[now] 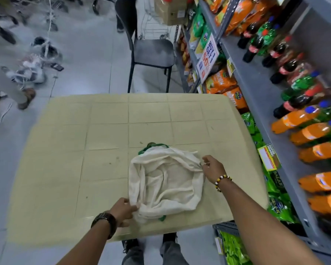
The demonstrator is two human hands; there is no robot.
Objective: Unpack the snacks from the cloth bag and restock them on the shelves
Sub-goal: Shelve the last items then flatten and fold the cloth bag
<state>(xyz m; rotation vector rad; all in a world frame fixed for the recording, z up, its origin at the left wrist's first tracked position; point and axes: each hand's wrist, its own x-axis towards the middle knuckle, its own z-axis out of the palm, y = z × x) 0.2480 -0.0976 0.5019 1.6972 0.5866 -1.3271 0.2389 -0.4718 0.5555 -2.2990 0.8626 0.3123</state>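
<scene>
**Both hands on the cloth bag**

On the beige table (107, 119), the left hand (122, 209) pinches the cloth bag (164, 182) at its near edge; the right hand (212, 168) grips its far-right rim. Green snack packets (153, 145) peek from beneath. Shelves (256, 88) of soda bottles (302, 117) stand right.

The scene is lit evenly and brightly from overhead, so that only faint, soft shadows are cast under the chair (153, 52) and around the cloth bag (164, 184) on the table (65, 169). Strong wide-angle distortion is seen toward the edges, where the shelves (256, 88) are bent and tilted, and motion blur is smeared over the bottles (304, 129), the snack packets (224, 83) and the clutter on the floor (88, 54). Small glints are picked up on the bottles, and the centre is rendered only moderately sharp.
</scene>
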